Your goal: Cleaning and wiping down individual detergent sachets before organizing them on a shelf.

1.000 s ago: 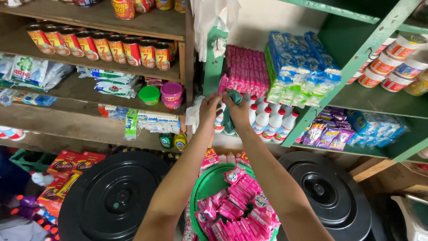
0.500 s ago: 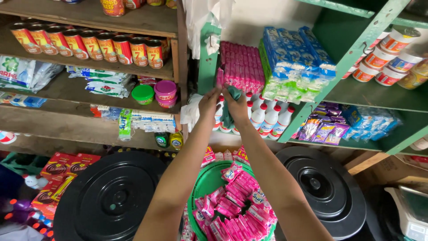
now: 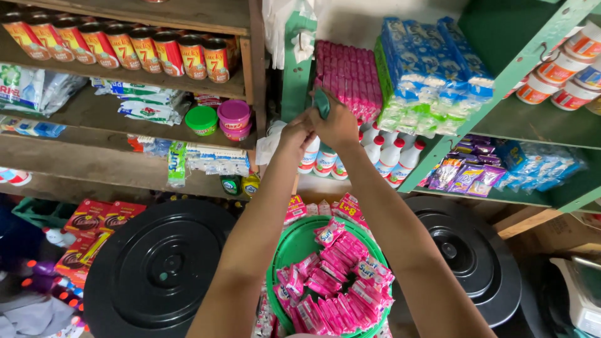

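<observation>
Both hands have crept a little further up since a second ago, and they meet now right at the lower edge of the stack of pink sachets [image 3: 348,78] on the green shelf [image 3: 501,69]. Left hand [image 3: 297,133] sits just left of the stack's bottom corner, fingers pinched in toward the other hand; what it pinches is hidden behind the knuckles, so I cannot tell. Right hand [image 3: 338,124] is clenched around a small dark green packet [image 3: 322,102], whose tip pokes up above the fist and touches the foot of the pink stack. Just right of that stack stand the blue and green packs [image 3: 432,75], pressed close beside it. Directly below the stack, behind the wrists, a row of white bottles [image 3: 382,153] with red caps lines the next board down. Well below the stack, between the two forearms, the green basin [image 3: 294,244] holds a heap of loose pink sachets [image 3: 338,281]. Left of the stack, past the green upright, a green tub [image 3: 201,119] and a pink tub [image 3: 234,114] sit on the wooden shelf, with red cans [image 3: 125,44] higher up.
</observation>
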